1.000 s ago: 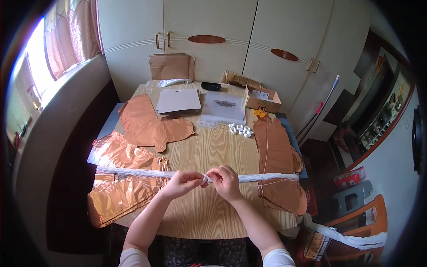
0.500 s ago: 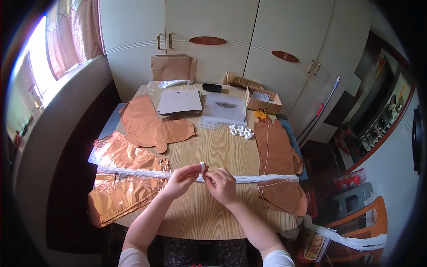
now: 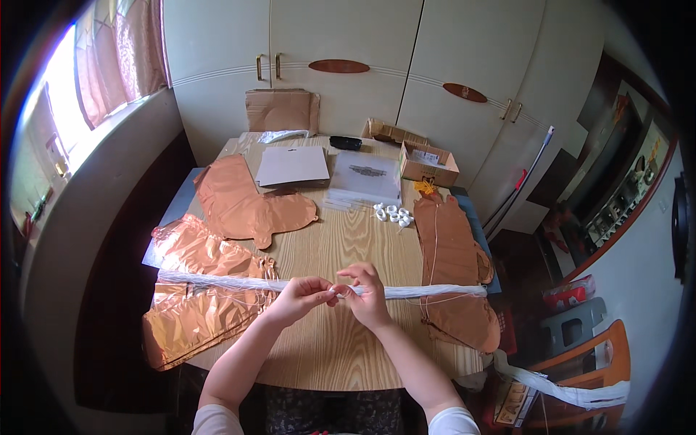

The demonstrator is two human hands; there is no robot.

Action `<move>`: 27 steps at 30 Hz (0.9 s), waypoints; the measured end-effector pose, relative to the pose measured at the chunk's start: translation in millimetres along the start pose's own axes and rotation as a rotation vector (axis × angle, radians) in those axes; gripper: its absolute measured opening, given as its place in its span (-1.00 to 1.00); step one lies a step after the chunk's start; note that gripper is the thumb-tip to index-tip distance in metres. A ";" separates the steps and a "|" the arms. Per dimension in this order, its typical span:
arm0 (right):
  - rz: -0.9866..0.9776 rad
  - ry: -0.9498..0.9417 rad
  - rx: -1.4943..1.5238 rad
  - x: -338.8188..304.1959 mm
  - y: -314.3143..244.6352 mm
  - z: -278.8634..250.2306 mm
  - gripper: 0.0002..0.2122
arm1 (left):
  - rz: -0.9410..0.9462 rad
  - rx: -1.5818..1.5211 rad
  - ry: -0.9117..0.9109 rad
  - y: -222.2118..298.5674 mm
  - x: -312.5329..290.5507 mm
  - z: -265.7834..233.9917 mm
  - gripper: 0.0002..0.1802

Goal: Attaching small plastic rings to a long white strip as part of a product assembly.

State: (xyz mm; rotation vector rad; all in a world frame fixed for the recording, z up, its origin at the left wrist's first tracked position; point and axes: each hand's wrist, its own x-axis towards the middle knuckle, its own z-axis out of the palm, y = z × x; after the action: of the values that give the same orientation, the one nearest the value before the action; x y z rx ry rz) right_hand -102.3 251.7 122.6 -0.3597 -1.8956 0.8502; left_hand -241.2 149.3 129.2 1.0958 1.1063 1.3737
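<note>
Raised upright at the left fingertips half a second ago, the white loop [image 3: 334, 292] has come down and now shows only as a small bit between the two hands. Fingers of the right hand [image 3: 368, 298] have lifted and spread, where before they were bunched lower; the left hand [image 3: 296, 300] has curled its fingers in.

Taking the table [image 3: 319, 344] as a clock face with 12 toward the cupboard [image 3: 337, 32], the hands meet near 6 o'clock, forearms reaching up from 7 and 5. Left thumb and forefinger are pinched together on the loop. On the right, the thumb reaches the loop and the forefinger arches clear above; I cannot tell whether that hand also grips it.

Glossy and pale, the loop sits in front of a white bundle of strands [image 3: 428, 291], which runs from 9 to 3 o'clock, its ends over crinkled copper foil [image 3: 206, 246] and a smoother copper piece [image 3: 457, 254]. Small white coils [image 3: 394, 214] lie between 1 and 2.
</note>
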 end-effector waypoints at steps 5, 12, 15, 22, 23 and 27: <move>-0.103 -0.034 -0.041 0.6 1.6 -2.8 -0.92 | 0.031 -0.081 0.001 -2.2 0.5 -2.0 -0.81; 0.406 -0.243 0.565 -9.8 3.9 2.4 -0.84 | 0.130 -0.394 0.039 -13.7 3.8 -5.5 -0.83; 0.473 -0.234 0.599 -11.3 4.6 3.0 -0.81 | 0.133 -0.395 0.081 -15.9 4.5 -5.9 -0.84; 0.428 -0.303 0.466 -10.2 11.5 -1.2 -0.79 | 0.118 -0.449 0.056 -16.0 4.8 -4.5 -0.86; 0.441 -0.314 0.535 -8.8 9.4 -3.3 -0.81 | 0.122 -0.463 0.033 -16.7 4.2 -6.0 -0.87; 0.511 -0.371 0.697 -6.2 8.8 -6.0 -0.88 | 0.097 -0.510 -0.065 -14.4 2.5 -7.6 -0.90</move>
State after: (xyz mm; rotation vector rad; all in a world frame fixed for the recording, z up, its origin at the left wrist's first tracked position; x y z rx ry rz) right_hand -95.1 256.9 114.0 -0.2603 -1.7049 1.9552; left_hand -246.5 152.3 113.9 0.8174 0.6076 1.5723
